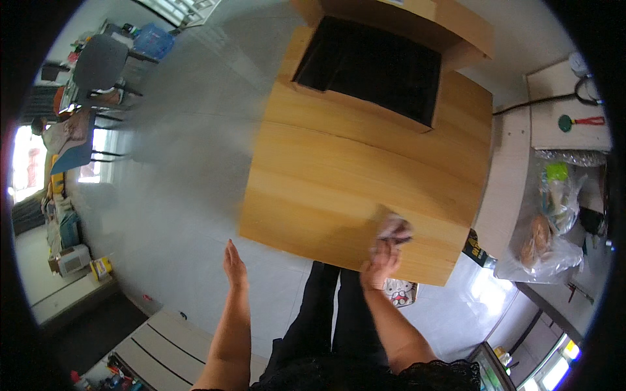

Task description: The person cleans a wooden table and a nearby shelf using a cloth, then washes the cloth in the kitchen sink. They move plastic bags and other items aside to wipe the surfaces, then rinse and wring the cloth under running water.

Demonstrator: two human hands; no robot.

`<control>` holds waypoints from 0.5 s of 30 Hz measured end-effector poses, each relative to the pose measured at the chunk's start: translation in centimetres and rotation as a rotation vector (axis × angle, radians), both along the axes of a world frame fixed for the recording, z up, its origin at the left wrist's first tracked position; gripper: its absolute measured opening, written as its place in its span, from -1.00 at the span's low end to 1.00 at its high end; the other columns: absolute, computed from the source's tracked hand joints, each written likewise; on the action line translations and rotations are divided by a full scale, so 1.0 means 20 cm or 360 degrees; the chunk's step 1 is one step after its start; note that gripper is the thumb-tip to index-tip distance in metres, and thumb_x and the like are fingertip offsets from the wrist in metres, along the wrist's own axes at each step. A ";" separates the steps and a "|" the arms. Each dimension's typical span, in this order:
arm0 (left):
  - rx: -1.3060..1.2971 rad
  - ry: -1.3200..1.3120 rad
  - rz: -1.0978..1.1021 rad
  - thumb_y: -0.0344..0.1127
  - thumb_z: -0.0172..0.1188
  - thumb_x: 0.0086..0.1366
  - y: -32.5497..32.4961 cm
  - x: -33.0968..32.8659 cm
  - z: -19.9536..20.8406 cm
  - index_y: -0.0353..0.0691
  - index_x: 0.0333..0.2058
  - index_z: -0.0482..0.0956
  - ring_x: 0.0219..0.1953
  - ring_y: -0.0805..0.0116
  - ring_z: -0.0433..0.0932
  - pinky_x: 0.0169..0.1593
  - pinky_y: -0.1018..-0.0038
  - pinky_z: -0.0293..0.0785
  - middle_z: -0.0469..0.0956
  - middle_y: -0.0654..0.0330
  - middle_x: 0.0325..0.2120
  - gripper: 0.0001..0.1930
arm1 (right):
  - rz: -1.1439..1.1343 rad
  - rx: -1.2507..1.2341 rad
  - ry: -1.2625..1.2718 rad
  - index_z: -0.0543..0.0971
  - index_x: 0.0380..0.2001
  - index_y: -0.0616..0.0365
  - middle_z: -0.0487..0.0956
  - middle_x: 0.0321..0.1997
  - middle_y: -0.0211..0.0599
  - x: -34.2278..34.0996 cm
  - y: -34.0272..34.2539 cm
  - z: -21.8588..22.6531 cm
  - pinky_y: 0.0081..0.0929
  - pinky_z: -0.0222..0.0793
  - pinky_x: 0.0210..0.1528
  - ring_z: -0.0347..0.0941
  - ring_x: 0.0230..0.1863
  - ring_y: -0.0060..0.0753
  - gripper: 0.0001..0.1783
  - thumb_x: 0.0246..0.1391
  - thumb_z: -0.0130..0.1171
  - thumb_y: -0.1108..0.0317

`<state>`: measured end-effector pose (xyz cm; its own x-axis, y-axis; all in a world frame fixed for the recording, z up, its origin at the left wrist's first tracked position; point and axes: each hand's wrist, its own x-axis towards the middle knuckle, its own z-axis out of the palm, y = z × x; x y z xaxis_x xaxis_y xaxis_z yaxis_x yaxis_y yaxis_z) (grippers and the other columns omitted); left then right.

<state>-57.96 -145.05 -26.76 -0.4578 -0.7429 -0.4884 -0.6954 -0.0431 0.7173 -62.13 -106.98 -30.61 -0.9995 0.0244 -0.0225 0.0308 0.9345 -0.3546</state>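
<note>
Cloth (396, 228) held by the right hand (383, 263) could knock the box (394, 19) beyond it if pushed too far, the left hand (235, 266) hanging empty, fingers straight.

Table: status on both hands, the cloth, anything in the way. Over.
Right hand on motion-blurred cloth, near side of table. Left hand empty, off near-left corner. Box covers part of far end.

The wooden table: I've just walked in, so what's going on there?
The person's right hand holds what looks like a crumpled cloth over the near part of the wooden table. The left hand is empty, beside the near left corner. An open cardboard box, dark inside, sits at the far end.
</note>
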 end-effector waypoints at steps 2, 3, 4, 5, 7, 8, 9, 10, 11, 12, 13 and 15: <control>0.0053 -0.0003 0.0104 0.06 -0.19 0.38 0.01 0.13 0.05 -0.30 0.21 0.17 0.27 0.22 0.12 0.28 0.35 -0.02 0.15 0.09 0.24 -0.39 | 0.0117 -0.0250 -0.0037 0.38 0.10 0.02 0.30 0.22 -0.25 -0.12 -0.36 0.03 -0.02 0.00 0.20 0.11 0.24 0.04 -0.29 -0.31 0.07 0.42; 0.0087 -0.0010 0.0155 0.06 -0.19 0.38 0.01 0.20 0.06 -0.29 0.21 0.17 0.27 0.22 0.12 0.29 0.34 -0.03 0.15 0.09 0.24 -0.39 | 0.0053 -0.0434 0.0033 0.39 0.09 0.00 0.32 0.20 -0.27 -0.27 -0.53 0.08 -0.02 0.01 0.20 0.12 0.23 0.05 -0.31 -0.30 0.06 0.43; 0.0124 -0.0009 0.0186 0.07 -0.19 0.38 0.02 0.24 0.08 -0.29 0.21 0.17 0.27 0.22 0.12 0.29 0.34 -0.04 0.15 0.09 0.24 -0.39 | 0.0168 -0.0461 0.0079 0.39 0.09 0.00 0.30 0.21 -0.28 -0.40 -0.67 0.05 -0.04 0.04 0.18 0.12 0.23 0.03 -0.31 -0.29 0.07 0.44; 0.0154 -0.0008 0.0216 0.08 -0.19 0.38 0.03 0.28 0.09 -0.29 0.21 0.17 0.27 0.22 0.12 0.29 0.33 -0.04 0.15 0.10 0.24 -0.38 | 0.0284 -0.0487 0.0128 0.38 0.10 0.00 0.29 0.22 -0.29 -0.52 -0.80 0.01 -0.06 0.07 0.16 0.11 0.24 0.02 -0.31 -0.29 0.07 0.46; 0.0212 0.0009 0.0255 0.09 -0.18 0.37 0.04 0.30 0.09 -0.29 0.21 0.17 0.27 0.22 0.11 0.29 0.32 -0.05 0.14 0.10 0.24 -0.37 | 0.0501 -0.0653 0.0059 0.42 0.03 0.02 0.29 0.20 -0.24 -0.67 -1.06 -0.07 -0.11 0.05 0.18 0.14 0.21 -0.03 -0.48 -0.12 0.04 0.42; 0.0232 0.0009 0.0283 0.10 -0.18 0.37 0.05 0.33 0.10 -0.28 0.21 0.17 0.27 0.22 0.11 0.29 0.32 -0.06 0.14 0.10 0.24 -0.37 | 0.0876 -0.0551 0.0015 0.44 -0.02 0.02 0.33 0.15 -0.24 -0.62 -1.15 -0.06 -0.10 0.09 0.14 0.18 0.17 -0.06 -0.50 -0.15 0.08 0.41; 0.0253 0.0017 0.0306 0.10 -0.18 0.36 0.05 0.35 0.10 -0.28 0.21 0.17 0.27 0.22 0.11 0.30 0.32 -0.07 0.14 0.11 0.24 -0.37 | 0.1237 -0.0434 -0.0026 0.45 -0.07 0.03 0.36 0.10 -0.24 -0.55 -1.22 -0.05 -0.10 0.12 0.09 0.21 0.13 -0.10 -0.53 -0.19 0.12 0.41; 0.0281 0.0018 0.0318 0.11 -0.18 0.36 0.06 0.35 0.10 -0.28 0.21 0.17 0.27 0.22 0.10 0.30 0.31 -0.07 0.14 0.11 0.24 -0.36 | 0.1594 -0.0310 -0.0068 0.46 -0.12 0.04 0.40 0.05 -0.23 -0.47 -1.26 -0.02 -0.10 0.15 0.05 0.25 0.09 -0.14 -0.55 -0.22 0.16 0.41; 0.0301 0.0022 0.0331 0.12 -0.18 0.36 0.06 0.36 0.09 -0.28 0.21 0.17 0.27 0.22 0.10 0.30 0.31 -0.08 0.14 0.11 0.24 -0.36 | 0.1948 -0.0179 -0.0114 0.47 -0.17 0.05 0.43 0.00 -0.23 -0.38 -1.27 0.00 -0.10 0.19 0.00 0.28 0.05 -0.17 -0.57 -0.25 0.20 0.41; 0.0310 0.0024 0.0339 0.12 -0.17 0.36 0.07 0.36 0.09 -0.28 0.21 0.17 0.27 0.22 0.10 0.30 0.30 -0.08 0.14 0.11 0.24 -0.35 | 0.1922 -0.0181 -0.0303 0.48 -0.22 0.02 0.45 -0.04 -0.25 -0.23 -1.24 -0.02 -0.09 0.22 -0.05 0.30 -0.01 -0.20 -0.58 -0.30 0.22 0.42; 0.0317 0.0028 0.0348 0.13 -0.17 0.35 0.08 0.35 0.09 -0.27 0.21 0.17 0.27 0.22 0.10 0.30 0.30 -0.09 0.13 0.11 0.24 -0.35 | 0.1886 -0.0174 -0.0484 0.50 -0.26 -0.01 0.47 -0.08 -0.27 -0.08 -1.19 -0.04 -0.09 0.25 -0.09 0.33 -0.06 -0.23 -0.58 -0.35 0.24 0.42; 0.0243 0.0042 0.0402 0.05 -0.13 0.37 0.09 0.36 0.09 -0.37 0.15 0.24 0.19 0.29 0.21 0.24 0.40 0.06 0.25 0.08 0.16 -0.40 | 0.2225 -0.0994 -0.0731 0.51 -0.34 0.00 0.48 -0.13 -0.36 0.00 -0.93 0.00 -0.06 0.23 -0.04 0.35 -0.03 -0.26 -0.63 -0.40 0.18 0.47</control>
